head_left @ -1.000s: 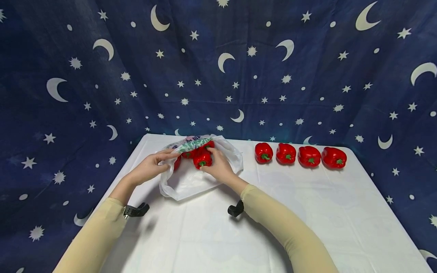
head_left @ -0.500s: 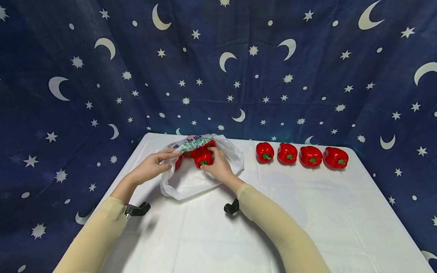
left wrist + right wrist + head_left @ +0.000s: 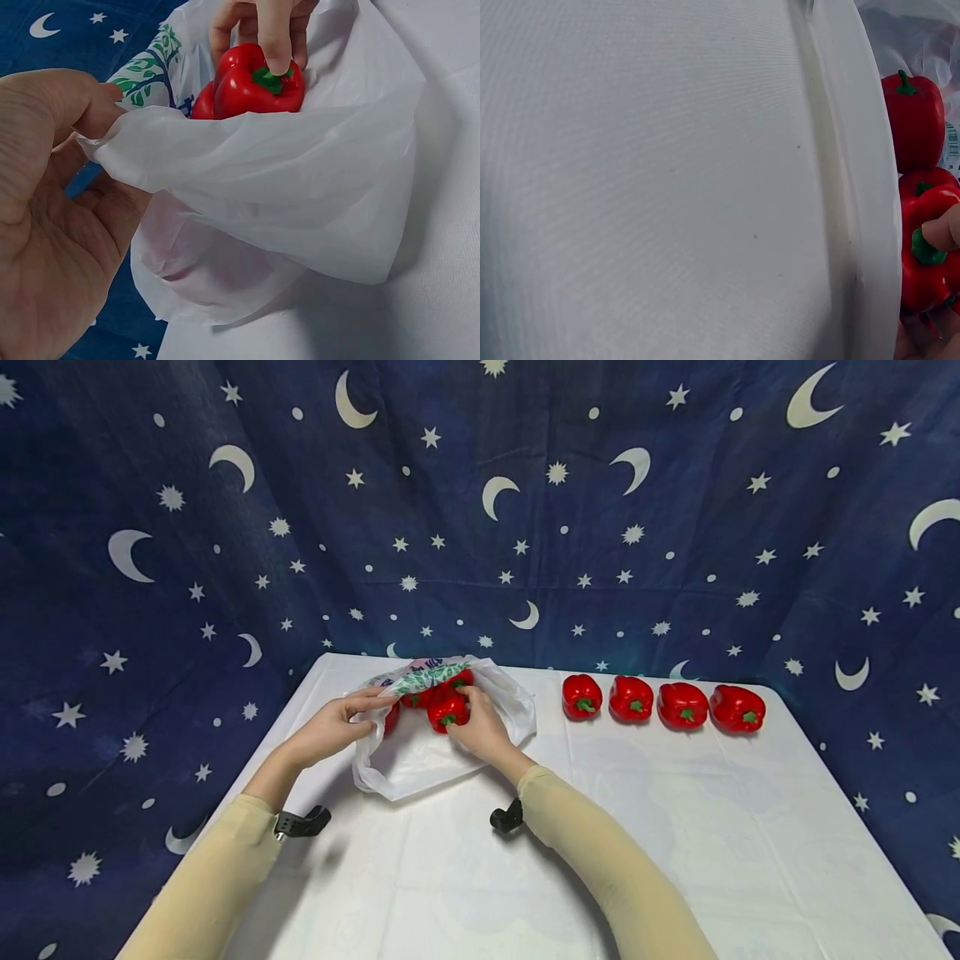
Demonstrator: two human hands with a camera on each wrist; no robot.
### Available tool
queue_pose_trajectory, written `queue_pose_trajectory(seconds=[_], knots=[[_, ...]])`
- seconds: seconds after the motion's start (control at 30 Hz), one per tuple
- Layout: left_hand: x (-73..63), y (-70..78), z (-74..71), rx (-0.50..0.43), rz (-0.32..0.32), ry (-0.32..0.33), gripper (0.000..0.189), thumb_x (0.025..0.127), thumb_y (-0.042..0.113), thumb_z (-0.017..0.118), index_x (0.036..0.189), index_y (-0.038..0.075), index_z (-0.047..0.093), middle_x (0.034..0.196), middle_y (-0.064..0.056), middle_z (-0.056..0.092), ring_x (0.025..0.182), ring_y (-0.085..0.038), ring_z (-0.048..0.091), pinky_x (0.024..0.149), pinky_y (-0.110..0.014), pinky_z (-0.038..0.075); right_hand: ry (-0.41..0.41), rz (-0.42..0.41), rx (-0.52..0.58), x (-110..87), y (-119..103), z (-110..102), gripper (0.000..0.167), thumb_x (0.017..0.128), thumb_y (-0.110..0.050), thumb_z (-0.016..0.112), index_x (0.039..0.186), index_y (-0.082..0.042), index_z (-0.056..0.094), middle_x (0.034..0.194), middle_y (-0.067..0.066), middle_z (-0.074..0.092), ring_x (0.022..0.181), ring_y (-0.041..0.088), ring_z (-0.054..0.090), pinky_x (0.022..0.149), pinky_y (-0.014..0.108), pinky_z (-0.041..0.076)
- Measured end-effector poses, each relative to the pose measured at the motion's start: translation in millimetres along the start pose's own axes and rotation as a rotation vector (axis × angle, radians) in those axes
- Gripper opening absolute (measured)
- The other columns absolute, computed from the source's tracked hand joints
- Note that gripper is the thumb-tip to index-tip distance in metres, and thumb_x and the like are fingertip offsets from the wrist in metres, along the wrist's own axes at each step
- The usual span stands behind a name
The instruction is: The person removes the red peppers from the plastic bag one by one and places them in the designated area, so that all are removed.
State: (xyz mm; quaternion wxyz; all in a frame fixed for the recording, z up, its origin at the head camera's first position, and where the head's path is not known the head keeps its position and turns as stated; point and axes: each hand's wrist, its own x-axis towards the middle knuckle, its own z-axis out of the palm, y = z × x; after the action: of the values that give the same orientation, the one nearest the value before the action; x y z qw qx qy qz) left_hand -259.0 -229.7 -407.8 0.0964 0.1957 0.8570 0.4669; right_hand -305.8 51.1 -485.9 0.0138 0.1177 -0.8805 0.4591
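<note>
A white plastic bag (image 3: 408, 781) with green leaf print lies at the left back of the table, its mouth facing me. My left hand (image 3: 330, 727) pinches the bag's rim at its left side and lifts it, as the left wrist view also shows. Inside the mouth my right hand (image 3: 486, 724) grips a red bell pepper (image 3: 442, 712), its thumb by the green stem. More red bell peppers lie in the bag around it, such as the bell pepper (image 3: 913, 124) in the right wrist view. The bag partly hides them.
Several red bell peppers (image 3: 630, 699) stand in a row at the back right of the white-covered table (image 3: 675, 827). A dark blue curtain (image 3: 450, 527) with moons and stars hangs close behind the table.
Both hands keep their holds on the bag rim and the bell pepper. The right forearm has shifted slightly to the left; the bag and row of peppers look the same.
</note>
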Motion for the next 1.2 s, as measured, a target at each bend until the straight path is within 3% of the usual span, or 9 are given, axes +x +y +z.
queue_pose_trajectory(seconds=[0.27, 0.6, 0.73, 0.87, 1.0, 1.2], knots=[[-0.5, 1.0, -1.6, 0.009, -0.003, 0.002, 0.048, 0.097, 0.004, 0.059, 0.143, 0.017, 0.063, 0.163, -0.006, 0.036, 0.155, -0.03, 0.016, 0.112, -0.053, 0.036, -0.053, -0.041, 0.039, -0.8, 6.5, -4.2, 0.071, 0.081, -0.006, 0.071, 0.147, -0.012, 0.047, 0.144, 0.011, 0.05, 0.126, 0.026, 0.051, 0.104, 0.041, 0.046], [-0.6, 1.0, -1.9, 0.007, -0.012, 0.001, 0.048, 0.096, 0.004, 0.059, 0.143, 0.016, 0.063, 0.163, -0.008, 0.036, 0.155, -0.031, 0.015, 0.114, -0.055, 0.034, -0.2, -0.098, 0.113, -0.2, 7.6, -13.3, 0.069, 0.085, -0.002, 0.065, 0.151, -0.012, 0.047, 0.146, 0.012, 0.051, 0.112, 0.026, 0.056, 0.098, 0.039, 0.05], [-1.0, 0.7, -1.9, 0.005, -0.011, 0.002, 0.048, 0.096, 0.004, 0.059, 0.143, 0.016, 0.063, 0.163, -0.007, 0.036, 0.155, -0.03, 0.015, 0.114, -0.055, 0.034, -0.227, -0.091, 0.137, -0.8, 7.1, -13.3, 0.074, 0.084, -0.002, 0.063, 0.154, -0.013, 0.042, 0.151, 0.01, 0.047, 0.118, 0.026, 0.054, 0.101, 0.039, 0.049], [-1.0, 0.6, -2.4, 0.017, 0.0, 0.001, 0.048, 0.097, 0.004, 0.058, 0.143, 0.014, 0.062, 0.163, -0.008, 0.036, 0.155, -0.031, 0.016, 0.114, -0.055, 0.035, -0.238, -0.085, 0.173, -2.1, 6.7, -10.9, 0.082, 0.081, -0.005, 0.07, 0.156, -0.017, 0.038, 0.157, 0.008, 0.039, 0.13, 0.026, 0.048, 0.107, 0.041, 0.045], [-0.3, 0.0, -2.7, 0.028, 0.007, 0.003, 0.048, 0.097, 0.004, 0.058, 0.144, 0.013, 0.062, 0.162, -0.008, 0.037, 0.154, -0.031, 0.018, 0.113, -0.054, 0.036, -0.223, -0.092, 0.127, -2.7, 5.6, -7.1, 0.088, 0.08, -0.02, 0.084, 0.156, -0.022, 0.038, 0.158, 0.007, 0.037, 0.14, 0.026, 0.041, 0.114, 0.045, 0.038], [-2.7, 1.1, -1.5, 0.028, -0.002, 0.004, 0.048, 0.097, 0.005, 0.059, 0.144, 0.013, 0.061, 0.162, -0.008, 0.037, 0.154, -0.032, 0.018, 0.112, -0.054, 0.037, -0.193, -0.068, 0.065, -5.2, 5.6, 0.2, 0.096, 0.077, -0.027, 0.09, 0.156, -0.024, 0.036, 0.156, 0.01, 0.038, 0.14, 0.028, 0.042, 0.114, 0.048, 0.036]])
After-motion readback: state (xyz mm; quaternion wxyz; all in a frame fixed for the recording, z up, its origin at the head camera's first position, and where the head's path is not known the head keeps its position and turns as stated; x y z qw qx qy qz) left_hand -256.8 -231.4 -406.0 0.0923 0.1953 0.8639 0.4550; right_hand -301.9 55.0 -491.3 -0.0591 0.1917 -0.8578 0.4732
